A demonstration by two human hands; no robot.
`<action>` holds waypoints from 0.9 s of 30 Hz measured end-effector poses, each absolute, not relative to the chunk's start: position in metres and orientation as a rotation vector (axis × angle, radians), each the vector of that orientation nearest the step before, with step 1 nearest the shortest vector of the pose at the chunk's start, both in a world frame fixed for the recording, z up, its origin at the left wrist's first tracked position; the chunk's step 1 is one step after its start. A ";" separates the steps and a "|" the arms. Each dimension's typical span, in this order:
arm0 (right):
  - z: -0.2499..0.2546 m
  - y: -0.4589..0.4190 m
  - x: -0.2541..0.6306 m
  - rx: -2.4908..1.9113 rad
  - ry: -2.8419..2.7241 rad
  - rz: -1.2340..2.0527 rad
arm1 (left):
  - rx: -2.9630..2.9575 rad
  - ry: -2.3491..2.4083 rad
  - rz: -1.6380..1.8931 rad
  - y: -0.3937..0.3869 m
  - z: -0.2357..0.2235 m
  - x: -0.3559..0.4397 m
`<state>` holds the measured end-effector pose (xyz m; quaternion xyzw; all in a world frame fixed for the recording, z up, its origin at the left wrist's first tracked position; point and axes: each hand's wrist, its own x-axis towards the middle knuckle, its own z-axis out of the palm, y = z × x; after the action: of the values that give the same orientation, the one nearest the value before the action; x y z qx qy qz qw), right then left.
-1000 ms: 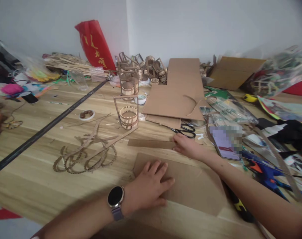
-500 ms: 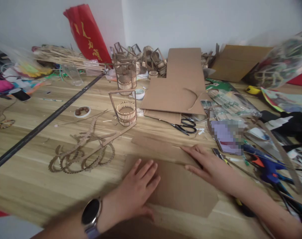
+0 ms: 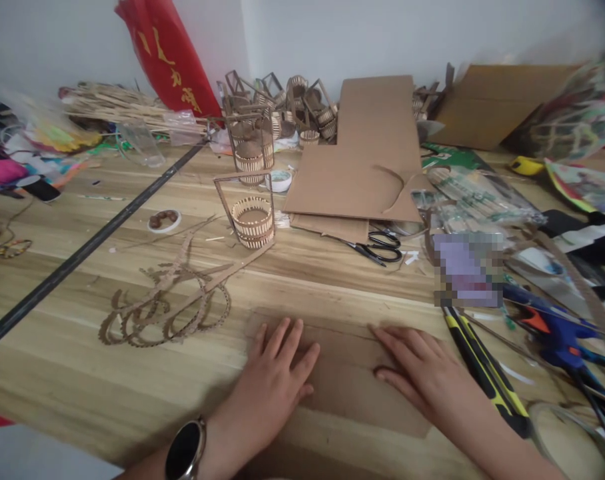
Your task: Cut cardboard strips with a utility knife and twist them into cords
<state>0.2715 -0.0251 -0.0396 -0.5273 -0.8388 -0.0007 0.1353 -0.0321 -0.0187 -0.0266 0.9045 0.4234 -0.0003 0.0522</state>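
Observation:
A brown cardboard piece [image 3: 352, 393] lies flat on the wooden table in front of me, with a narrower cardboard strip [image 3: 340, 341] along its far edge. My left hand [image 3: 277, 373] rests palm down on the left part of the cardboard, fingers spread. A round watch is on that wrist. At the right end of the strip, my right hand [image 3: 417, 363] spans its width, forefinger at the far edge and thumb nearer me. The hand covers that end. Beside its forearm lies a yellow-and-black utility knife [image 3: 487, 373].
Curled cardboard strips [image 3: 167, 300] lie at left. Ahead stand a small handled basket [image 3: 252, 220], black scissors [image 3: 377, 250] and a large cardboard sheet [image 3: 357, 180]. A blue glue gun [image 3: 552, 333] is at right. A long dark bar [image 3: 97, 230] crosses the table's left side.
My right hand has drawn the strip toward me, from beyond the cardboard piece onto its far edge. My left hand stays flat on the cardboard. The view has shifted slightly.

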 end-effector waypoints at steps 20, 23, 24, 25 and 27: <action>-0.070 -0.058 0.304 -1.656 -2.190 -0.053 | 2.775 1.516 0.066 -0.035 -0.036 -0.017; -0.071 -0.058 0.303 -1.705 -2.138 -0.041 | 2.786 1.523 0.057 -0.035 -0.036 -0.017; -0.069 -0.058 0.301 -1.724 -2.120 -0.034 | 2.796 1.524 0.062 -0.035 -0.036 -0.017; -0.067 -0.058 0.300 -1.741 -2.110 -0.021 | 2.807 1.524 0.067 -0.035 -0.036 -0.016; -0.059 -0.056 0.296 -1.765 -2.106 0.007 | 2.829 1.527 0.067 -0.035 -0.037 -0.015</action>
<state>0.2961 -0.0563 -0.0591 -0.6298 -0.7518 0.0024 0.1956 -0.0151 -0.0349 -0.0371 0.8791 0.4747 0.0208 -0.0370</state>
